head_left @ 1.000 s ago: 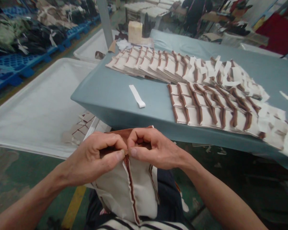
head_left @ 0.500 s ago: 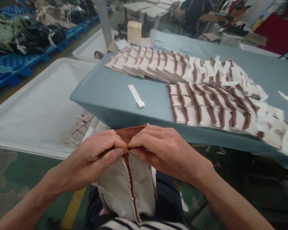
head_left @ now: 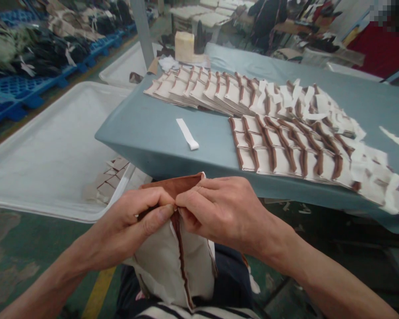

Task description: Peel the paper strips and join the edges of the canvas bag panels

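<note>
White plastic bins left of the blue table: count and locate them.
2: a large white plastic bin nearest, a smaller white bin behind it. The blue table may hide others.

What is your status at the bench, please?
Left hand and right hand pinching fabric piece at brown seam; white strip on table; nothing visibly blocking hands.

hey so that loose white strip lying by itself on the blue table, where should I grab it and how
Probably best to pinch the near end of the white strip, coming in from the table's near edge. The strip lies mostly flat, but that end looks curled over, so it should give fingertips more to catch than the flat far end.
</note>
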A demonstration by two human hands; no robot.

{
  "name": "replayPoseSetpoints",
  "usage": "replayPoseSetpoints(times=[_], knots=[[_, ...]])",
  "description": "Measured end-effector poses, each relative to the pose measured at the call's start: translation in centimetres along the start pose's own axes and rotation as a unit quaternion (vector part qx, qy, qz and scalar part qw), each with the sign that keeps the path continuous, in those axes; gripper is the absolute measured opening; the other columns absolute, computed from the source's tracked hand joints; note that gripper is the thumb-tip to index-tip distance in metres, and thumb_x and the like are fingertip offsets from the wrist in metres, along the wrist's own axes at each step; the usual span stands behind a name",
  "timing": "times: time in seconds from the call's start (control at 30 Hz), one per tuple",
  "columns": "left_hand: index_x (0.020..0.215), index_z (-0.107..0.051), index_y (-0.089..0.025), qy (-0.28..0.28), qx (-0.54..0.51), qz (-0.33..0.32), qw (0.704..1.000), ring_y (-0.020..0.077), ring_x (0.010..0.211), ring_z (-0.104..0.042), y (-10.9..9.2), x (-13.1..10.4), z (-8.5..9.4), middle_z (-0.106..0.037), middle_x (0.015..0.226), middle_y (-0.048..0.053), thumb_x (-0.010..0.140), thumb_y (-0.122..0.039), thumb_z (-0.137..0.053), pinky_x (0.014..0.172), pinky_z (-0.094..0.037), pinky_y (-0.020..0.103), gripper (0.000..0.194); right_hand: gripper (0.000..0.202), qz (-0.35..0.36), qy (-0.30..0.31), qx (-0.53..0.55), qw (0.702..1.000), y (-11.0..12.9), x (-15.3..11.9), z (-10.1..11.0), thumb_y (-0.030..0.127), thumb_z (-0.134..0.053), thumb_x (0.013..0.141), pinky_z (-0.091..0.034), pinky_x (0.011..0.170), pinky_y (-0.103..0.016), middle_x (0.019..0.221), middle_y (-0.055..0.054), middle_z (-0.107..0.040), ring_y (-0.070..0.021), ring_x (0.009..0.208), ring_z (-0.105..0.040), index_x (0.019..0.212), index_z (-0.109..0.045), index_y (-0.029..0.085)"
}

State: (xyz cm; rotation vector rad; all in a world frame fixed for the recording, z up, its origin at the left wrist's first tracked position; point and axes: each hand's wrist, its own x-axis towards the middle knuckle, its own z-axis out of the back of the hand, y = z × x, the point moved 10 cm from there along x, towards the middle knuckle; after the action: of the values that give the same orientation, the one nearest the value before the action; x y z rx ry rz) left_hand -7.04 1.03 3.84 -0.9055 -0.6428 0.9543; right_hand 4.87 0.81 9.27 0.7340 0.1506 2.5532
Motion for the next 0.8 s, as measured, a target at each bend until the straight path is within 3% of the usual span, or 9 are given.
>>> replayPoseSetpoints(times=[0.13,0.27,0.4,0.63,0.8], knots=[[0.08,-0.065,-0.019,-0.002,-0.05,0.041,0.998,0.0142,0.067,-0.058,1.3,-0.1,-0.5,-0.065,0.075,-0.003,0.111,-0.038,-0.053,0.063,-0.045,0.023,0.038,0.017,-0.105,0.011,0.165,0.981,-2.4,0.1,-1.0,0.015,-0.057,0.093,-0.039,0.06,-0.024,0.069,0.001,-0.074,-0.0114,0.059,-0.061,0.084,-0.07,0.02],[0.074,-0.06,-0.02,0.0,-0.067,0.052,0.996,0.0132,0.062,-0.05,1.8,-0.1,-0.7,-0.057,0.069,-0.004,0.108,-0.04,-0.053,0.061,-0.043,0.023,0.04,0.01,-0.207,0.084,0.323,0.92,-4.1,-0.2,-2.9,0.016,-0.062,0.088,-0.037,0.06,-0.021,0.068,0.005,-0.068,-0.0083,0.057,-0.054,0.081,-0.069,0.02],[0.074,-0.061,-0.02,0.016,-0.06,0.045,0.997,0.0133,0.062,-0.052,1.7,0.0,-0.7,-0.056,0.067,-0.003,0.106,-0.04,-0.054,0.058,-0.041,0.023,0.039,0.009,-0.244,0.117,0.41,0.871,-4.3,-0.3,-3.8,0.017,-0.063,0.088,-0.038,0.06,-0.02,0.068,0.006,-0.064,-0.0082,0.059,-0.052,0.081,-0.068,0.018],[0.068,-0.062,-0.021,-0.018,-0.032,0.035,0.999,0.0122,0.055,-0.053,1.5,0.1,-0.3,-0.058,0.059,-0.004,0.097,-0.032,-0.057,0.052,-0.039,0.021,0.031,0.012,-0.214,0.103,0.404,0.883,-3.7,0.0,-3.0,0.018,-0.061,0.092,-0.037,0.06,-0.021,0.068,0.006,-0.061,-0.0089,0.061,-0.052,0.082,-0.067,0.019],[0.069,-0.065,-0.02,-0.046,0.001,0.013,0.999,0.0101,0.051,-0.049,0.8,0.0,0.2,-0.061,0.06,-0.005,0.094,-0.026,-0.059,0.05,-0.038,0.021,0.026,0.014,-0.218,0.112,0.428,0.87,-3.7,-0.3,-3.1,0.021,-0.062,0.097,-0.037,0.059,-0.021,0.07,0.005,-0.062,-0.0096,0.064,-0.052,0.083,-0.065,0.019]])
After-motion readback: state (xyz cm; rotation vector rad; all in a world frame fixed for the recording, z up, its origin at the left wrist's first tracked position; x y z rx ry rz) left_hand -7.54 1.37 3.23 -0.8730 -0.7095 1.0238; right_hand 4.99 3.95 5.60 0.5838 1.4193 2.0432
